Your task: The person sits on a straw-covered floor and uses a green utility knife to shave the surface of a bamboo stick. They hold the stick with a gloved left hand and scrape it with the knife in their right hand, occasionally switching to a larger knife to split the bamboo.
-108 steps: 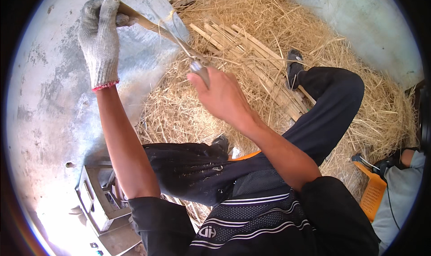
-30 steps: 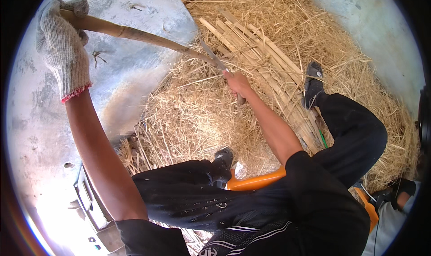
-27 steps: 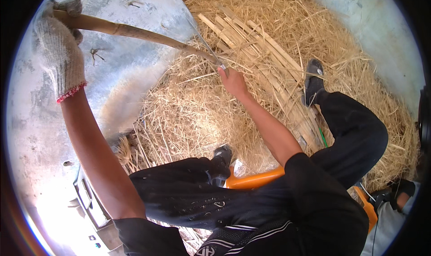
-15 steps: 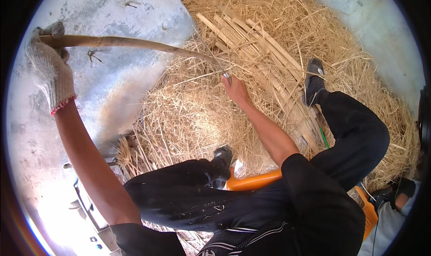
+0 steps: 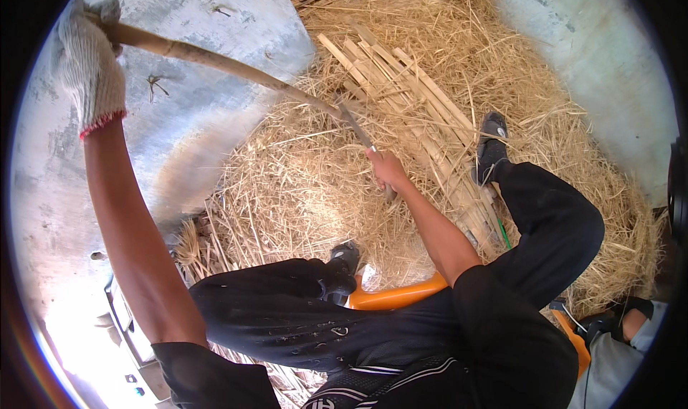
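Note:
My left hand (image 5: 92,72), in a white knitted glove with a red cuff edge, is closed around the thick end of a long bamboo strip (image 5: 215,62) at the upper left. From there the strip slopes down to the right, bowing slightly. Bare and closed, my right hand (image 5: 388,169) grips the handle of a knife (image 5: 355,128) with a long narrow blade. The blade points up and to the left, its far part at the strip's lower end. Whether the edge is in the bamboo or only against it, I cannot tell.
Several split bamboo slats (image 5: 412,86) lie on straw-like shavings (image 5: 287,172) over the floor. My shoes (image 5: 491,138) rest among them. Pale walls (image 5: 193,115) stand left and right. Part of an orange chair (image 5: 398,296) shows below me; another person's grey-clothed leg (image 5: 623,359) is at lower right.
My left hand has risen with the bamboo strip's thick end, so the strip slopes more steeply. My right hand has moved slightly down and right, and the knife blade has turned.

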The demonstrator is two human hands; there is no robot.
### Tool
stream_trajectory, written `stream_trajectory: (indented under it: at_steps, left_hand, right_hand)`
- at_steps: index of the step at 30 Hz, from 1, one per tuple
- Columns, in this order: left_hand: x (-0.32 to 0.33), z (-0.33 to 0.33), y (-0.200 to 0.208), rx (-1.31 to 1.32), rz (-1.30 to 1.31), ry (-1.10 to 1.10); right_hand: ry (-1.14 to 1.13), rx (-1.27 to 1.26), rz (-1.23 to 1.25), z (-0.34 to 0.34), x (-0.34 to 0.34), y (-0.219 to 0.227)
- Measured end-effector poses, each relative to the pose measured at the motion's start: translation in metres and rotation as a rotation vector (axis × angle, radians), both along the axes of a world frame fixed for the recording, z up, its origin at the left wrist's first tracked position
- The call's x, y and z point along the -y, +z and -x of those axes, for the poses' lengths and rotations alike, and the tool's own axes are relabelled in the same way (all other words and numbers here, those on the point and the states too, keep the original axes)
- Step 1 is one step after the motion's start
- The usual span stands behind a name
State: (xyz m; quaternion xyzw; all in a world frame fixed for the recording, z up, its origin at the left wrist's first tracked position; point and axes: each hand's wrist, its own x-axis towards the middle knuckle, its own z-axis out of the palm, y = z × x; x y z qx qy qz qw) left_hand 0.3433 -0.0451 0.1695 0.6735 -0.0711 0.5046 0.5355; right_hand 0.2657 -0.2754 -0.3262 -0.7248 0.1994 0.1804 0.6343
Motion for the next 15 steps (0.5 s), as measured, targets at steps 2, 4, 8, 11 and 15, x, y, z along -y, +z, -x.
stream_trajectory:
  at_steps: [2,4,8,11,15]
  left_hand:
    - [0.012,-0.004,-0.006,-0.008,0.012,-0.023]
    - [0.012,-0.022,-0.012,-0.055,0.006,-0.06]
    - [-0.016,-0.035,-0.009,-0.054,-0.003,0.0]
    - [-0.03,-0.037,-0.009,-0.054,0.005,0.025]
    - [-0.02,-0.039,-0.009,-0.091,-0.01,0.005]
  right_hand:
    - [-0.025,0.098,0.189,0.017,0.006,-0.021]
    - [-0.048,0.04,0.137,0.018,0.017,-0.028]
    - [-0.023,-0.091,-0.012,0.015,-0.002,0.012]
    - [0.005,0.059,0.414,0.022,-0.023,0.018]
    - [0.053,-0.005,0.662,0.023,-0.012,-0.03]
